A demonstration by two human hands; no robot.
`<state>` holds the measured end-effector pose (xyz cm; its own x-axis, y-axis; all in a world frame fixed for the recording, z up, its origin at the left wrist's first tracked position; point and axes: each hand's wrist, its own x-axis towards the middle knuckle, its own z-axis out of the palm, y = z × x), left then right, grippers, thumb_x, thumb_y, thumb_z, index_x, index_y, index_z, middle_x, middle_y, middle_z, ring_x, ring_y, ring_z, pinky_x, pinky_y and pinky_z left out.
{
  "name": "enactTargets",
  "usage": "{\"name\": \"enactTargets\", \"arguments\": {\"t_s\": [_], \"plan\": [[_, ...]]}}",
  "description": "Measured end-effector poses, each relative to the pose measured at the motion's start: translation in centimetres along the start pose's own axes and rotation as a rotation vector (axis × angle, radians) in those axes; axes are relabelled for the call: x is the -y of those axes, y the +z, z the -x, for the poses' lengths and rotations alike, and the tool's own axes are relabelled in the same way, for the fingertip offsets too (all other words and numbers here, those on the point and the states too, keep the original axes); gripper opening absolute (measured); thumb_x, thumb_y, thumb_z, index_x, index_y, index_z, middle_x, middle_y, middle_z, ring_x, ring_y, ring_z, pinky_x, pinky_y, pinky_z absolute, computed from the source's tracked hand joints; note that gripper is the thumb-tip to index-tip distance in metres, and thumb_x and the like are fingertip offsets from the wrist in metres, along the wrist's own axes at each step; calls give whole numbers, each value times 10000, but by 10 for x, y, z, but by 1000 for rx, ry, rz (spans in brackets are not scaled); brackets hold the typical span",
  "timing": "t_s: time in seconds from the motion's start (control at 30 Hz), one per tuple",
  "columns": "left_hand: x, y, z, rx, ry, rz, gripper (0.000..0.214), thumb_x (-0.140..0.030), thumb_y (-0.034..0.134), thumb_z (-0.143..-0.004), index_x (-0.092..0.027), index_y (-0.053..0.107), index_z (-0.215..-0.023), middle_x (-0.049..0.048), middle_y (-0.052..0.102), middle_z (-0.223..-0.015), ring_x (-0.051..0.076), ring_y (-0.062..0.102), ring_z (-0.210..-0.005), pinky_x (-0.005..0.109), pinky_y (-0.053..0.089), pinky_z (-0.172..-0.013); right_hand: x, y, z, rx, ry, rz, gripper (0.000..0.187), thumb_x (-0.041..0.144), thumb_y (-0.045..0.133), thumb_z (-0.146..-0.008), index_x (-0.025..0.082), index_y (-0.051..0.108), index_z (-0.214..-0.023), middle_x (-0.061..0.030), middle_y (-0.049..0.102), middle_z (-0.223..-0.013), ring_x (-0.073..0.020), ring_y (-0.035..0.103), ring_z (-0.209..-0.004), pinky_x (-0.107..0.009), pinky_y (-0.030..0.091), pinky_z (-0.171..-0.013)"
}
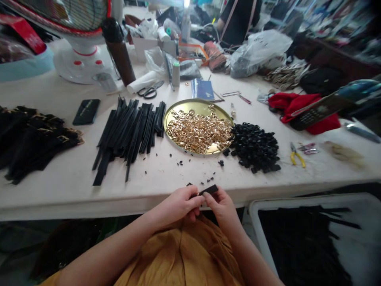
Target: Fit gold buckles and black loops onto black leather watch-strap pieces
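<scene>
At the table's front edge, my left hand (pixel 185 201) and my right hand (pixel 224 204) meet around a short black strap piece (pixel 211 189). The fingers of both are closed on it, and a small shiny bit shows by the left fingertips, too small to name. Beyond them stands a round gold tray (pixel 168 112) heaped with gold metal buckles (pixel 202 133). Touching its right side is a pile of small black loops (pixel 256 149). Flat black straps (pixel 131 127) lie bunched to the left of the tray.
Far left are black straps with gold buckles (pixel 38 139) and a black phone-like object (pixel 86 111). Scissors (pixel 150 91), a fan (pixel 80 59) and a dark bottle (pixel 119 51) stand behind. Yellow-handled pliers (pixel 297 155) lie right. A white bin (pixel 256 208) of black strips sits below.
</scene>
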<state>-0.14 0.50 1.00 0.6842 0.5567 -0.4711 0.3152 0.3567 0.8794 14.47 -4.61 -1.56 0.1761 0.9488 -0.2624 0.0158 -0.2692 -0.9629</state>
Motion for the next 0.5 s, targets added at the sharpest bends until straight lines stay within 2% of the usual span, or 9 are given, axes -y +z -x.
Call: {"name": "enactTargets", "arguments": {"t_s": [0.07,0.2,0.27,0.33,0.37,0.4,0.5], "plan": [[2,1,-1,-16,3,42,284,-441,469,-787,-158,455,-758,-25,549,-617,72,510,-470,171,342,-434,1,2,1,13,-23,-11,171,345,586,-753,180,550,-783,2,596,-705,-152,542,-665,-277,430,-635],[2,3,-5,-51,-27,89,262,-399,529,-751,-158,433,-712,-40,523,-528,68,476,-426,165,316,-410,5,3,13,5,-250,136,133,312,520,-812,190,555,-772,3,569,-712,-143,527,-681,-263,413,-637],[1,2,-5,-100,7,75,245,-370,562,-728,-160,448,-787,-53,521,-538,73,480,-420,170,318,-406,10,-5,16,114,-306,182,168,314,457,-853,195,565,-803,0,572,-728,-140,530,-686,-256,413,-630],[-2,0,-5,-130,66,35,286,-344,556,-734,-169,460,-940,-63,523,-582,72,474,-419,178,339,-414,17,-20,10,239,-295,235,197,331,430,-868,200,577,-874,-10,599,-772,-147,548,-708,-258,424,-638],[-4,-1,-6,-120,90,2,300,-341,534,-751,-176,462,-992,-65,519,-596,68,461,-418,181,346,-419,21,-30,3,243,-293,292,207,344,437,-865,201,581,-908,-16,611,-793,-153,555,-720,-263,428,-645],[-5,-2,-6,-101,108,-36,279,-344,502,-773,-177,478,-995,-63,512,-598,64,443,-417,183,350,-424,25,-42,-8,190,-304,374,220,354,452,-857,200,582,-945,-26,620,-823,-161,560,-738,-272,431,-660],[-7,-5,-12,-113,114,-109,226,-372,429,-812,-159,503,-807,-59,468,-540,60,395,-413,182,329,-424,35,-76,-54,-253,-400,752,220,351,476,-842,175,596,-896,-47,603,-792,-174,548,-713,-286,413,-654]]}}
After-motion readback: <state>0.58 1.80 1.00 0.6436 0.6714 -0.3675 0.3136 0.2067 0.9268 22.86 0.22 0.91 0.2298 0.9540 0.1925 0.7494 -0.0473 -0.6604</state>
